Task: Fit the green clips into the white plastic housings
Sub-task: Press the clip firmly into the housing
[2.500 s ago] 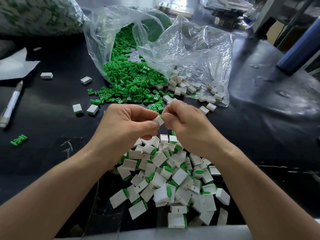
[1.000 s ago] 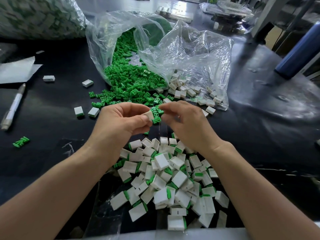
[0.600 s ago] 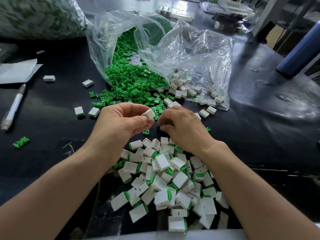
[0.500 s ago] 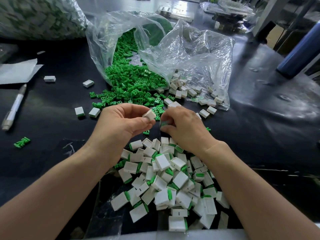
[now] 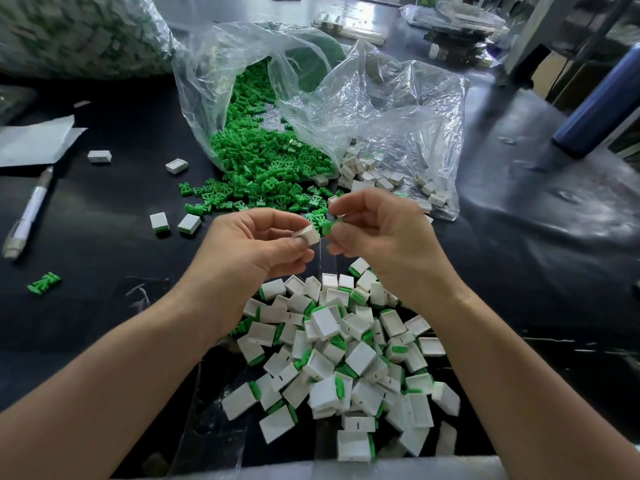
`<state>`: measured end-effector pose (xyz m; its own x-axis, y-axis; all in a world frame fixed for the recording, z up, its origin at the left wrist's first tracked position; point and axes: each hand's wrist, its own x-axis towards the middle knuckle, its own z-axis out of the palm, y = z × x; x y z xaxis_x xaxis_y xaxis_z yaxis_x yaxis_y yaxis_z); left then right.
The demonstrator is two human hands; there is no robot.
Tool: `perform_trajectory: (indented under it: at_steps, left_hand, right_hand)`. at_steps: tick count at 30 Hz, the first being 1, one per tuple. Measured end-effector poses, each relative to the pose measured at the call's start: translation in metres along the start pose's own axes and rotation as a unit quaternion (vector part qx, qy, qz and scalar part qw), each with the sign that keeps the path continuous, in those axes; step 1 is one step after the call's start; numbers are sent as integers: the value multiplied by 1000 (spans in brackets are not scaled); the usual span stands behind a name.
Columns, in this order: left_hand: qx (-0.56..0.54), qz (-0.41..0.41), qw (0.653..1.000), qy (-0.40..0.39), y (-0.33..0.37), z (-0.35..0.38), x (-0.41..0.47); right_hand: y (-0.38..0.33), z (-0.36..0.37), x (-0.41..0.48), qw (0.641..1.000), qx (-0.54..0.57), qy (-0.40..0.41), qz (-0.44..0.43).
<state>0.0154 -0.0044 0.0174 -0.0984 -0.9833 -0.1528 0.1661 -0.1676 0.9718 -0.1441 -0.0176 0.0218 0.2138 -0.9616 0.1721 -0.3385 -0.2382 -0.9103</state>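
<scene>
Noted clear bag (image 5: 363,98) on its side, spilling green clips (image 5: 263,168), and heap of fitted housings (image 5: 346,358) well in front of bag. Between bag and heap, pinched white housing (image 5: 306,234) in left hand (image 5: 249,251) and green clip (image 5: 326,227) in right hand (image 5: 381,233), just beside each other.

Clips (image 5: 263,161) green, housings (image 5: 360,358) white w/ black slits — table (image 5: 114,237) black, bottle (image 5: 599,98) blue

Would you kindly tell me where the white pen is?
In the head view, the white pen lies at the far left of the black table, just below the sheet of paper.
</scene>
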Motion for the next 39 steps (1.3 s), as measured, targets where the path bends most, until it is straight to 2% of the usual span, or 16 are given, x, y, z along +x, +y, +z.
perform_trajectory:
  at_steps: [12,16,19,22,27,31,35,39]
  left_hand:
    - [34,6,999,-16,0,1,0]
    - [34,9,999,-18,0,-1,-1]
    - [36,9,999,-15,0,-1,-2]
    - [40,12,999,-10,0,-1,-2]
    - [45,-5,998,-32,0,-1,-3]
    - [97,37,993,-48,1,-1,-5]
    - [186,103,975,-62,0,-3,-7]
    - [234,133,961,-63,-1,-5,-8]
  right_hand:
    - [1,2,-1,999,-31,-3,-12]
    - [1,3,-1,999,-27,-14,18]
    - [2,6,-2,995,-78,-39,42]
    - [-2,9,-4,990,-135,-42,27]
    - [-6,9,-6,988,-143,-51,3]
    - [-8,3,-7,981,-172,-90,-7]
    - [-11,-1,-8,961,-244,-121,-47]
    - [-15,-2,-9,935,-314,-144,-85]
